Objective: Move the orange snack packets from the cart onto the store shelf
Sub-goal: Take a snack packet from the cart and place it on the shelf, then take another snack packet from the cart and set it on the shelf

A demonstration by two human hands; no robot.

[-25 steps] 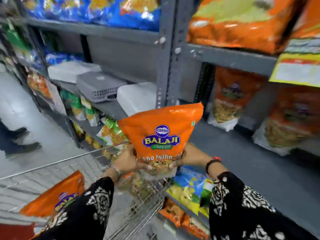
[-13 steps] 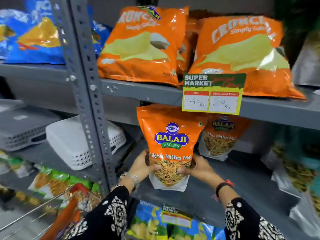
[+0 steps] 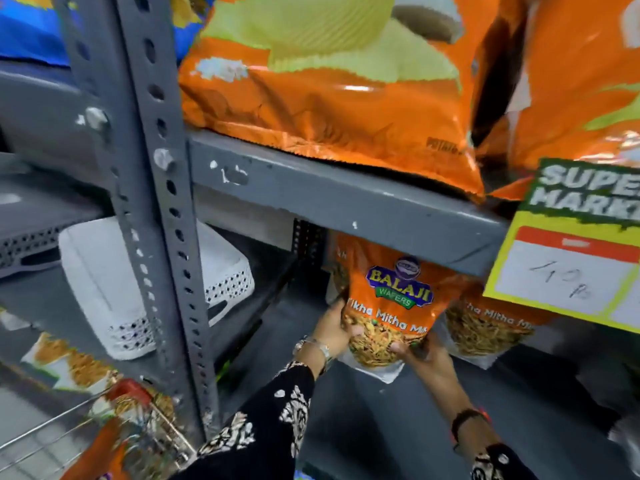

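Orange Balaji packet (image 3: 389,306), upright, held inside the lower shelf bay (image 3: 346,427), under the grey shelf lip (image 3: 329,195). Left hand (image 3: 334,329) grips its lower edge at 9 o'clock, fingers curled onto the clear window; right hand (image 3: 427,356) clamps the bottom corner at 4 o'clock. Cannot tell whether the base touches the shelf floor yet.

Progress: one matching packet (image 3: 485,327) stands at 3 o'clock, just beside the held one; part of another shows at 10 o'clock behind it. Judged partway through.

Remaining: cart (image 3: 104,427) at 8 o'clock holds something orange (image 3: 104,452), blurred, probably at least one more packet. Release of the current one not yet done.
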